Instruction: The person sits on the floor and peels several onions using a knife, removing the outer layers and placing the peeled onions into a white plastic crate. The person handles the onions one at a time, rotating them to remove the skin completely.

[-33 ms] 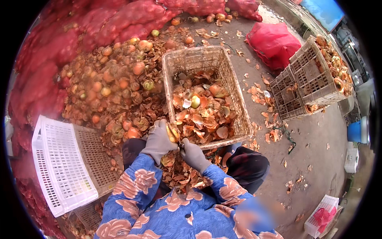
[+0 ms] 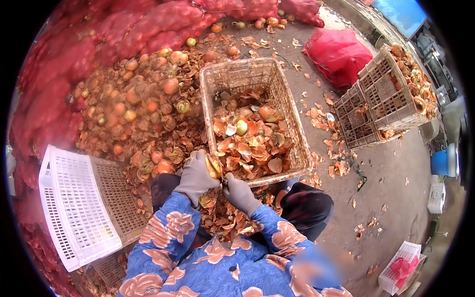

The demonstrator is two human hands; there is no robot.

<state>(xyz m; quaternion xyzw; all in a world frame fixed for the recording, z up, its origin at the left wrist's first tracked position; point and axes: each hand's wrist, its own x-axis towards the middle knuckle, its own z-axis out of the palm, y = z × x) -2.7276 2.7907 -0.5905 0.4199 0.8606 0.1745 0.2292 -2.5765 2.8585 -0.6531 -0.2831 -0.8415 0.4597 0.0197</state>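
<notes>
My left hand [image 2: 196, 174], in a grey glove, is closed around a yellowish onion [image 2: 213, 167] at the near left corner of a dirty plastic crate [image 2: 303, 143]. Beside it my right hand [image 2: 240, 192], gloved in the same grey, is closed with its fingertips close to the onion. A small dark thing shows at those fingertips, too little of it to name. Onion skins [image 2: 250, 161] fill the lower part of the crate, with a pale green onion [image 2: 241, 127] among them. Loose skins also lie below my hands, between my knees.
Left of the crate spreads a heap of onions [image 2: 129, 115], backed by stacked red mesh sacks [image 2: 59, 89]. A white basket [image 2: 74, 208] tilts at the left. Brown crates [image 2: 388, 96] with skins stand at the right, near a red sack [image 2: 339, 55]. Scattered skins dot the concrete floor [image 2: 386, 178].
</notes>
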